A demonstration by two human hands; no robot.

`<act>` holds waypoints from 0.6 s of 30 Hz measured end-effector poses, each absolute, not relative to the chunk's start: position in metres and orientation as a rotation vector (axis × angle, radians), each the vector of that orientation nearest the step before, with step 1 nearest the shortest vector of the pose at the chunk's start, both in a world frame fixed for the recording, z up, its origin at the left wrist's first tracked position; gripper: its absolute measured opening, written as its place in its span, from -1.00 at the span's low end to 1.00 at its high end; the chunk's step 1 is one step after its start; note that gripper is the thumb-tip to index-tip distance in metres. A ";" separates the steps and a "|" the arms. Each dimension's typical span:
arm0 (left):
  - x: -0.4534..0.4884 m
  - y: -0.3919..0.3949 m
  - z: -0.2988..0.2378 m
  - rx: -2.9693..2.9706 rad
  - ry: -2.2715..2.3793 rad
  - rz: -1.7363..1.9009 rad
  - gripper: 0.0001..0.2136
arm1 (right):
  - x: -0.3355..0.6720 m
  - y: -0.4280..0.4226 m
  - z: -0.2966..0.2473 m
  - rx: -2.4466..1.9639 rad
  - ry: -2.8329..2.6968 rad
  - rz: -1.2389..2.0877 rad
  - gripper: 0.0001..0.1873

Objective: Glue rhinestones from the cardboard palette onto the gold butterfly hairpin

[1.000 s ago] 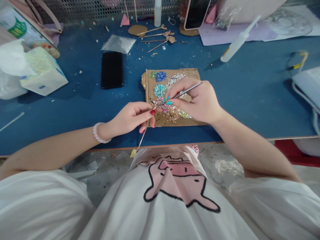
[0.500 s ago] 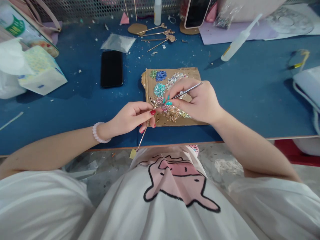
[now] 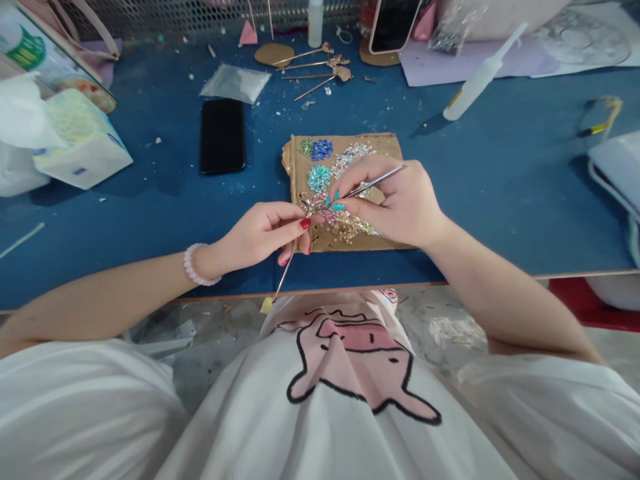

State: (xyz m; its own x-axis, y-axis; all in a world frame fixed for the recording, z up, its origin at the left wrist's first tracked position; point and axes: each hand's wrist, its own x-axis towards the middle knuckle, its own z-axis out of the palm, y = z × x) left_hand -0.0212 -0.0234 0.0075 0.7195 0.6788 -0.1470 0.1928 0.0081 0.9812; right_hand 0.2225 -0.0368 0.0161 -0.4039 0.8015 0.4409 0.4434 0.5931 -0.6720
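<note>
My left hand [image 3: 267, 233] is closed on a thin gold-coloured hair stick [image 3: 286, 272]; its shaft slants down past the table edge. The stick's upper end lies among the fingertips, partly hidden. My right hand [image 3: 395, 200] pinches slim silver tweezers [image 3: 375, 180], whose tips meet the stick's head end and are hard to make out. Both hands are over a cardboard sheet [image 3: 385, 250] bearing small piles of rhinestones: turquoise stones [image 3: 319, 177], blue stones [image 3: 321, 149], green stones [image 3: 306, 147], clear stones [image 3: 353, 155] and gold-toned stones [image 3: 345, 231].
Several hair sticks [image 3: 330, 67] lie at the back near a small plastic bag [image 3: 236, 83]. A black phone [image 3: 223, 137] rests left of the cardboard. A white glue bottle [image 3: 473, 88] stands at the right. A tissue box [image 3: 83, 140] is at the left; the table edge [image 3: 240, 295] runs nearest me.
The camera view has shifted very slightly. Both hands keep the same hold and position over the cardboard.
</note>
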 end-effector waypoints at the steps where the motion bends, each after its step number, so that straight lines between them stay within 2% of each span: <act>1: -0.021 -0.024 0.007 1.547 0.734 0.440 -0.81 | 0.222 -0.037 0.016 -0.974 -2.055 0.584 -0.83; 10: -0.021 -0.023 0.009 1.558 0.735 0.429 -0.80 | 0.221 -0.038 0.016 -0.923 -2.068 0.562 -0.91; 18: -0.021 -0.022 0.007 1.545 0.683 0.442 -0.82 | 0.222 -0.038 0.016 -0.915 -2.076 0.561 -0.89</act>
State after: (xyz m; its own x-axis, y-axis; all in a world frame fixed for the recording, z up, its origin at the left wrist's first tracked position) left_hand -0.0209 -0.0222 0.0066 0.7450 0.6559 -0.1219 0.1569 0.0054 0.9876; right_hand 0.2216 -0.0383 0.0162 -0.4342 0.7619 0.4805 0.4161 0.6428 -0.6432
